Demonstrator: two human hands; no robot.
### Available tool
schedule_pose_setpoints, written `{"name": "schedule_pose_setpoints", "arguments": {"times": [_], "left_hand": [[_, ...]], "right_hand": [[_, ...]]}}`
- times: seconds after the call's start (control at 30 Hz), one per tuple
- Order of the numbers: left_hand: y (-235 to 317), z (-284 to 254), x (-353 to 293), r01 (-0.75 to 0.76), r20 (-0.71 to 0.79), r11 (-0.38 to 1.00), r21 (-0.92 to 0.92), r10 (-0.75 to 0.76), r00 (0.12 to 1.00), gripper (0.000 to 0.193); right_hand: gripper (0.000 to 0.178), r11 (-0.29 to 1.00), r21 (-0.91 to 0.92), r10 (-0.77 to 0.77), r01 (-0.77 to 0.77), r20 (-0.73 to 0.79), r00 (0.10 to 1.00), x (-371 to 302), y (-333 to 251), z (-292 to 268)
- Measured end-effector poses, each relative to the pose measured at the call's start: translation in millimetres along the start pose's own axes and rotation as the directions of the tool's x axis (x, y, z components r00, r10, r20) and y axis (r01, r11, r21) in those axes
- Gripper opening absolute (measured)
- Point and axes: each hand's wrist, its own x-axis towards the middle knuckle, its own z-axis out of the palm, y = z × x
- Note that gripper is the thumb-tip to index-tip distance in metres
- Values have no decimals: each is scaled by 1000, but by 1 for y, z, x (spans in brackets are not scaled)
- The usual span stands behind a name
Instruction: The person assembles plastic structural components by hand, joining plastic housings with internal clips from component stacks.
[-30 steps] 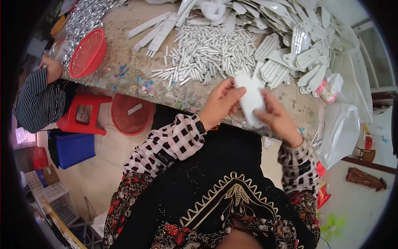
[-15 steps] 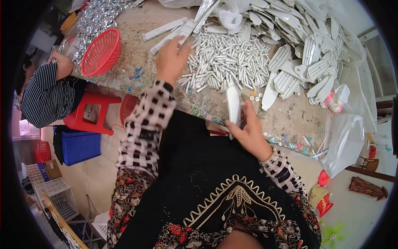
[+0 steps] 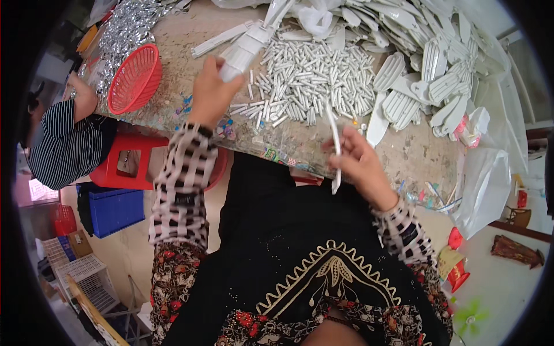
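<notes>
At the left of the pile, my left hand [image 3: 212, 92] has its fingers and thumb on the lower end of a broad white plastic piece [image 3: 241, 53], somewhat blurred, which points away toward more long white strips. Over the table's front edge, my right hand [image 3: 363, 164] pinches a slim, curved white plastic piece [image 3: 336, 151] between thumb and fingers. It stands edge-on and nearly upright. Between the hands and farther back spreads a heap of small white rods [image 3: 317, 72]. Long white strips [image 3: 222, 39] lie beyond my left hand.
A large heap of flat white ribbed pieces [image 3: 404, 106] fills the right side of the table. A red basket [image 3: 135, 81] and shiny silver pieces [image 3: 130, 32] lie at the left. Beside the table are a striped-shirted person [image 3: 60, 147], a red stool [image 3: 124, 164] and a blue crate [image 3: 115, 210].
My left hand has drawn back toward me and left, now with a broad white piece at its fingers. The right hand has shifted slightly right and turned its piece edge-on.
</notes>
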Motion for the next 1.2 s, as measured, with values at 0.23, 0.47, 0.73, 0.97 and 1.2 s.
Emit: {"name": "schedule_pose_setpoints", "arguments": {"times": [0.23,0.47,0.73,0.97,1.2], "left_hand": [[47,-6,-123,28,590,946,-322,177,788,72],[84,0,-103,956,909,111,-271,357,216,58],[88,25,-97,890,786,-33,-456,455,419,47],[101,33,-109,653,668,148,-743,108,736,37],[119,36,-122,482,542,329,-812,118,832,44]], "right_hand": [[62,996,87,-11,-2,143,990,17,-25,16],[74,977,210,-15,-40,255,967,-3,-23,9],[63,934,254,-272,250,56,961,-19,-26,-16],[75,953,11,-302,302,80,950,-53,2,12],[63,723,-564,-450,399,54,891,-52,3,6]]}}
